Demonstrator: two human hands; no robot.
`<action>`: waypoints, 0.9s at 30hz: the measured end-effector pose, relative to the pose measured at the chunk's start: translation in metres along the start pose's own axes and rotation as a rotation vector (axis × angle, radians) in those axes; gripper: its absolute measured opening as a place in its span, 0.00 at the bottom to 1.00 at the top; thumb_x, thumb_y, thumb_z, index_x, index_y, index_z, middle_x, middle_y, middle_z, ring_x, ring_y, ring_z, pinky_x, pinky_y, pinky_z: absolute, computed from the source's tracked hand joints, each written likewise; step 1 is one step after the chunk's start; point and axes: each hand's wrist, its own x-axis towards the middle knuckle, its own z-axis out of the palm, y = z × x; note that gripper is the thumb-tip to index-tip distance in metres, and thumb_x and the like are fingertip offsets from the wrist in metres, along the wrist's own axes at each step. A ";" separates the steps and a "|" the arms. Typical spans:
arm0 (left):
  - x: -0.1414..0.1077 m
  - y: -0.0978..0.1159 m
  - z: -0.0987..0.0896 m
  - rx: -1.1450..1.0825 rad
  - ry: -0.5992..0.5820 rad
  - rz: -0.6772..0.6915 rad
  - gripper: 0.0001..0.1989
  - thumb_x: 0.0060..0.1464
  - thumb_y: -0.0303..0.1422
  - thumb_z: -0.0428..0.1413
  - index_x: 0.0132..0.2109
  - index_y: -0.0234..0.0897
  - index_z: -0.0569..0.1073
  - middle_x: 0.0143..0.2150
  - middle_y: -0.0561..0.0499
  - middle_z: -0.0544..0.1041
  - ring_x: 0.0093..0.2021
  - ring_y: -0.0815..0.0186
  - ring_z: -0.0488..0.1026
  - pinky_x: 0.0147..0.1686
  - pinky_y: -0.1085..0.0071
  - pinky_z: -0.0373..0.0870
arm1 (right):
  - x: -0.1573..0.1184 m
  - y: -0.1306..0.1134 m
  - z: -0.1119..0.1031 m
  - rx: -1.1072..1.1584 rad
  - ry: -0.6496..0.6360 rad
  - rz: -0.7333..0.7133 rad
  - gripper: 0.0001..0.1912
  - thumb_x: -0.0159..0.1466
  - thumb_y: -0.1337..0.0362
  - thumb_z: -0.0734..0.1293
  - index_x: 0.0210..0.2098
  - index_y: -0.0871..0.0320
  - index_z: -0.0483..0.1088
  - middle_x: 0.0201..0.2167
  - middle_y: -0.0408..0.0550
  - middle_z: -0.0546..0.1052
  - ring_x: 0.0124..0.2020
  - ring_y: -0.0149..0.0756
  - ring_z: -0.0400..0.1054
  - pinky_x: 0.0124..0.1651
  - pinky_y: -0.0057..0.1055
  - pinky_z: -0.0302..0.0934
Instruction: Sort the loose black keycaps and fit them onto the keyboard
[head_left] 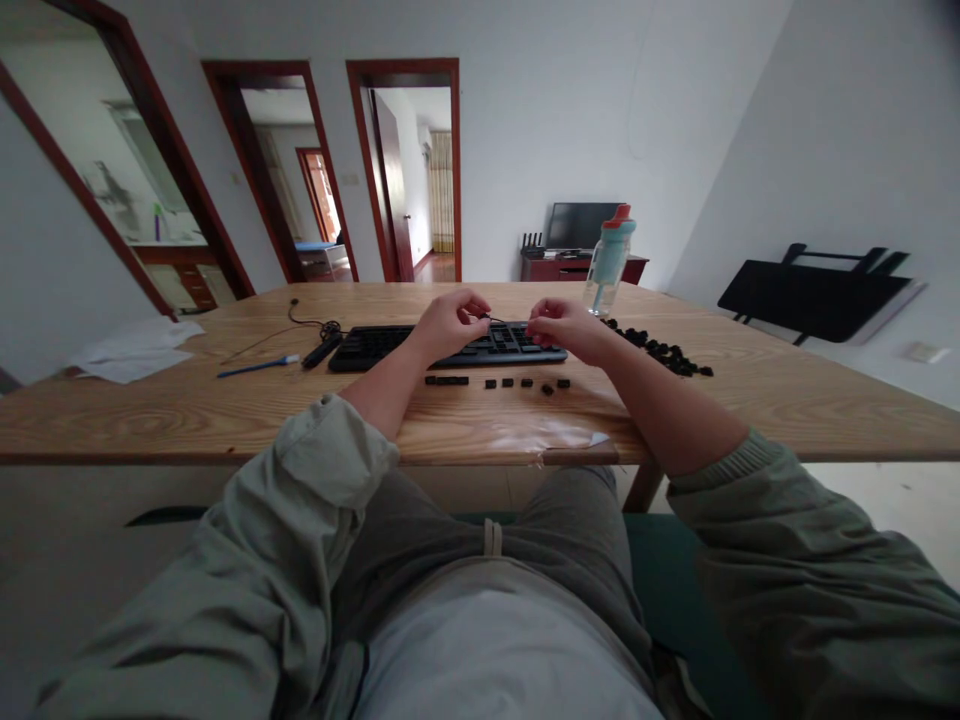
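Observation:
A black keyboard (371, 345) lies across the table, and both my hands are above its right half. My left hand (452, 325) is closed in a pinch, with a thin dark wire-like piece (496, 319) at its fingertips, pointing right. Close by, my right hand (566, 328) is also pinched, its fingertips over the keyboard's right end; whatever they hold is too small to make out. Several loose black keycaps (527, 383) lie in a row in front of the keyboard. To the right of my right hand is a heap of black keycaps (664, 352).
Left of the keyboard are a blue-handled brush (259, 367), a dark handheld tool (322, 350), a coiled cable (328, 328) and white paper (135, 350). A clear bottle with a red and teal lid (611, 260) stands behind the heap. Clear tape (540, 436) covers part of the wooden table's front edge.

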 end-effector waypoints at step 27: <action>-0.004 0.015 -0.005 0.129 -0.149 0.077 0.11 0.51 0.38 0.59 0.38 0.34 0.78 0.32 0.50 0.78 0.29 0.69 0.69 0.31 0.71 0.65 | -0.408 0.263 0.027 -0.639 0.045 0.346 0.17 0.61 0.54 0.60 0.36 0.55 0.77 0.38 0.56 0.81 0.41 0.49 0.75 0.48 0.43 0.68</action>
